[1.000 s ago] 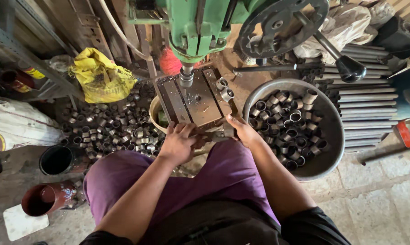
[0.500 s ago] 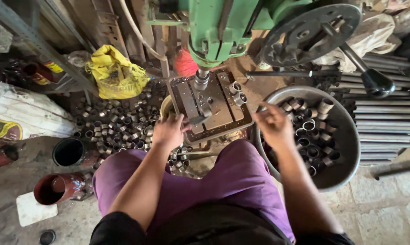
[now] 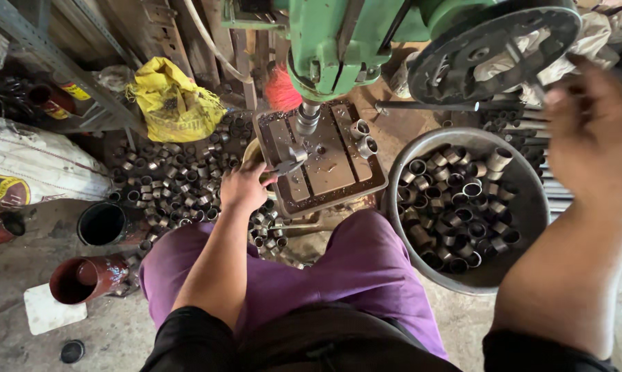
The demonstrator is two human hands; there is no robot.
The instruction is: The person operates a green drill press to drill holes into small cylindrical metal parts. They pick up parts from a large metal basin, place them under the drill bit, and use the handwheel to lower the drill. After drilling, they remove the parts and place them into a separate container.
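Crumpled yellow bag [image 3: 175, 103] behind metal rings; white printed sack [image 3: 35, 169] far left.

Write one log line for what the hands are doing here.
left hand: at drill table edge | right hand: raised near wheel, blurred | metal rings in bowl

**Clutter around the drill stand**

At far left a crumpled yellow bag [image 3: 175, 103] lies beside a white sack [image 3: 35, 169]. Nearer, on the left floor, stand a black pot [image 3: 102, 223] and a rusty red tube [image 3: 89, 277], with a white tile [image 3: 49, 310] just beside it.
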